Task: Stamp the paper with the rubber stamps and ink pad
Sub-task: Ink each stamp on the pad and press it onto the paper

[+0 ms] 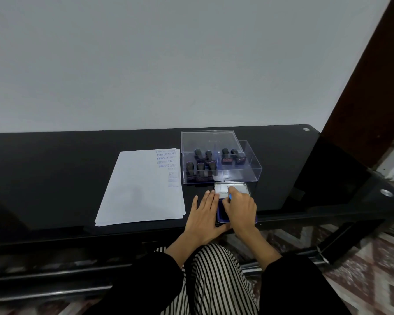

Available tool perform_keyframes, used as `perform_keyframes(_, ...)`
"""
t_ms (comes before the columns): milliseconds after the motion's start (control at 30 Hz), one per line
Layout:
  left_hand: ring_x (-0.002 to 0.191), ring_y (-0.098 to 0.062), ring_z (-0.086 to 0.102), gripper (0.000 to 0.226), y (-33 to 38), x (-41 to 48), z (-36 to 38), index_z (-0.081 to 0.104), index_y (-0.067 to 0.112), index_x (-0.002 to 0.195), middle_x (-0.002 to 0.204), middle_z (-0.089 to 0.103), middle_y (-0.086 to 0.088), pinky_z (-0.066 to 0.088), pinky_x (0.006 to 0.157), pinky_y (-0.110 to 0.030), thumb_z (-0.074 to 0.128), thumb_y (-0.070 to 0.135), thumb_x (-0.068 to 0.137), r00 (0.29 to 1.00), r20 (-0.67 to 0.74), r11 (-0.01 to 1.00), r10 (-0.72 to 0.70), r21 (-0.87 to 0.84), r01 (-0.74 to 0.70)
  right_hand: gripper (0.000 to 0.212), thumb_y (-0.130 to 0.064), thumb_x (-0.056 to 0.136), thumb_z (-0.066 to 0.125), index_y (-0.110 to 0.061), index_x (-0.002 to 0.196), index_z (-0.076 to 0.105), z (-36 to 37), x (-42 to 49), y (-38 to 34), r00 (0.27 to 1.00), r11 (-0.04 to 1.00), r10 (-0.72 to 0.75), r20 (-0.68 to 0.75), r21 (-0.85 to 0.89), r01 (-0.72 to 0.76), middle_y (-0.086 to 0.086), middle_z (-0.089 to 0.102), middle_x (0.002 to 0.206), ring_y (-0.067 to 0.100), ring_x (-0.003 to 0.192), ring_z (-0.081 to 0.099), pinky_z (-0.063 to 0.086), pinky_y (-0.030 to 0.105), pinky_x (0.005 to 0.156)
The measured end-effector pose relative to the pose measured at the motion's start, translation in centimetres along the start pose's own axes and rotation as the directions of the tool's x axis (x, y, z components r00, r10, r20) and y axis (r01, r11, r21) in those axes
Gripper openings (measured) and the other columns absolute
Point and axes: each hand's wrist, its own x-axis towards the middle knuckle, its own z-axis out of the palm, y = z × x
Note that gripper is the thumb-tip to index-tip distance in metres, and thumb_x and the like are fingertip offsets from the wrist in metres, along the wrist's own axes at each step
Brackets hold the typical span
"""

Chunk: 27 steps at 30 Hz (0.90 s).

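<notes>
From the head camera, the ink pad [221, 213] lies open at the near edge of the black table [55, 178], its shiny lid [239, 188] tipped back towards the clear box [248, 169]. In the box the other rubber stamps [201, 160] stand upright. The left hand [203, 214] lies flat with its fingers straight and close together, touching the pad's left edge. The right hand [240, 205] is over the pad, its fingers curled and pinched on a small thing of which only a blue bit shows, most likely a stamp [230, 196]; its face is hidden. The paper [134, 189], a thin stack, lies just left of the hands, with a column of blue prints [170, 169] down its right margin. The step in hand looks like inking. To do it well, press straight down with the stamp level, so the whole face takes ink, and hold the pad's tray flat with the left hand so it does not slide or lift. Then carry the stamp over to a bare part of the sheet, clear of the prints already there.
</notes>
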Motion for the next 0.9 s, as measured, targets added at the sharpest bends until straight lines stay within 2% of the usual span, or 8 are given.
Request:
perform_keyframes(167,0.147,-0.018,-0.006,0.137,0.1,0.0,-0.1,-0.002,0.009,0.149,0.159,-0.003,-0.006,-0.009,0.117,-0.043,-0.032,0.087,0.04,1.0,-0.003,1.0,0.006,-0.016,-0.006,0.011,-0.016,0.093,0.046,-0.009,0.092,0.053,0.2,0.5,-0.1,1.0,1.0,0.008,-0.005,-0.009,-0.009,0.012,0.067,0.089,0.028,0.085,0.063,0.046,0.034,0.071)
perform_keyframes(267,0.147,-0.018,-0.006,0.137,0.1,0.1,-0.1,-0.001,0.009,0.15,0.159,-0.002,-0.006,-0.009,0.117,-0.043,-0.028,0.089,0.041,1.0,0.011,0.999,0.009,-0.043,-0.008,0.009,-0.015,0.092,0.047,-0.012,0.083,0.047,0.5,0.6,0.0,1.0,1.0,0.004,-0.017,0.01,-0.004,0.011,0.066,0.081,0.028,0.079,0.064,0.044,0.033,0.065)
perform_keyframes(400,0.147,-0.018,-0.006,0.129,0.0,0.1,-1.1,-0.004,0.008,0.149,0.159,-0.004,-0.005,-0.007,0.117,-0.043,0.004,0.095,0.055,0.996,0.086,0.994,0.023,-0.107,-0.014,0.01,-0.019,0.088,0.052,-0.016,0.079,0.049,-0.2,1.7,-0.2,1.0,0.999,-0.01,0.027,-0.031,0.011,0.001,0.057,0.073,0.02,0.076,0.062,0.047,0.029,0.062)
perform_keyframes(500,0.146,-0.021,0.002,0.11,-1.5,0.8,-2.9,-0.006,0.007,0.149,0.158,0.0,-0.008,0.004,0.12,-0.041,0.047,0.067,0.074,0.984,0.162,0.955,0.075,-0.296,-0.024,0.023,-0.022,0.086,0.057,-0.018,0.067,0.044,-1.2,2.8,-1.3,1.0,0.996,0.01,-0.004,0.084,-0.01,-0.003,0.05,0.064,0.019,0.068,0.056,0.034,0.026,0.052)
perform_keyframes(567,0.143,-0.023,0.017,0.102,-3.3,1.2,-4.9,0.002,0.007,0.15,0.156,0.014,-0.01,0.017,0.118,-0.035,0.06,0.047,0.077,0.985,0.149,0.912,0.085,-0.41,-0.017,0.026,-0.027,0.087,0.059,-0.015,0.067,0.048,-2.1,4.2,-2.8,0.998,0.976,0.044,-0.041,0.217,-0.034,0.0,0.052,0.063,0.022,0.068,0.056,0.033,0.026,0.053)
perform_keyframes(633,0.138,-0.022,0.029,0.083,-5.4,1.4,-7.0,0.017,0.007,0.148,0.15,0.028,-0.011,0.023,0.112,-0.027,0.063,0.029,0.083,0.995,0.094,0.904,0.039,-0.427,0.004,0.027,-0.037,0.087,0.061,-0.014,0.073,0.055,-2.8,6.0,-4.9,0.999,0.951,0.039,-0.023,0.308,-0.03,0.001,0.055,0.069,0.021,0.07,0.053,0.034,0.027,0.059)
perform_keyframes(767,0.127,-0.022,0.045,0.044,-10.5,1.6,-9.8,0.042,0.007,0.135,0.137,0.048,-0.01,0.031,0.103,-0.023,0.049,0.007,0.092,0.986,-0.097,0.88,-0.138,-0.468,0.078,0.043,-0.047,0.083,0.064,-0.018,0.058,0.045,-2.1,10.4,-9.1,0.989,0.914,-0.085,0.121,0.405,0.029,0.002,0.051,0.062,0.02,0.066,0.051,0.036,0.026,0.057)
perform_keyframes(900,0.113,-0.018,0.054,0.031,-15.0,2.6,-10.9,0.056,0.008,0.116,0.122,0.058,-0.007,0.036,0.089,-0.014,0.042,-0.002,0.091,0.916,-0.253,0.86,-0.31,-0.486,0.157,0.037,-0.033,0.086,0.061,-0.012,0.061,0.042,0.7,14.0,-12.4,0.961,0.924,-0.142,0.236,0.379,0.043,0.006,0.049,0.065,0.022,0.065,0.047,0.036,0.028,0.061)
